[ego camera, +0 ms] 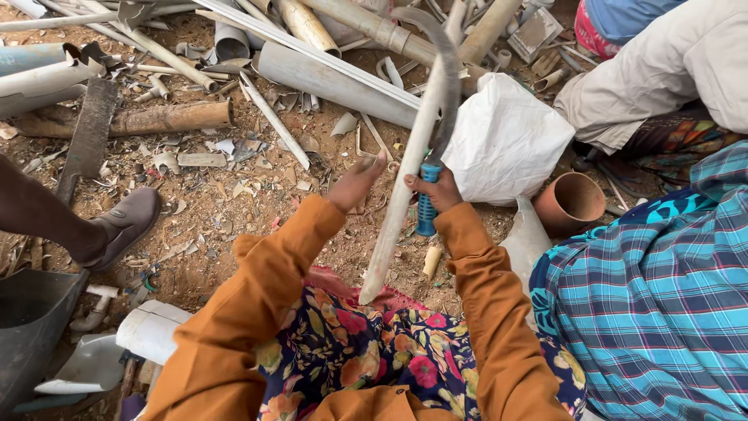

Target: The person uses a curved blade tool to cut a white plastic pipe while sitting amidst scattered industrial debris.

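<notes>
Scrap pipes point(335, 82) littering dirt ground point(234, 203)

Orange sleeves point(234, 327), a floral navy skirt point(351, 351), a blue-handled sickle point(427, 204), a white sack point(506, 140), a teal plaid shirt point(654, 304), a terracotta pipe socket point(573, 201).

Bare reddish-brown dirt ground point(234, 210) fills the frame, strewn with pale plastic shards. Long grey and beige plastic pipes point(335, 82) lie heaped across the upper part. A crumpled white plastic sack point(506, 140) sits right of centre, a terracotta-coloured pipe socket point(571, 203) beside it. Daylight is soft and even.
</notes>
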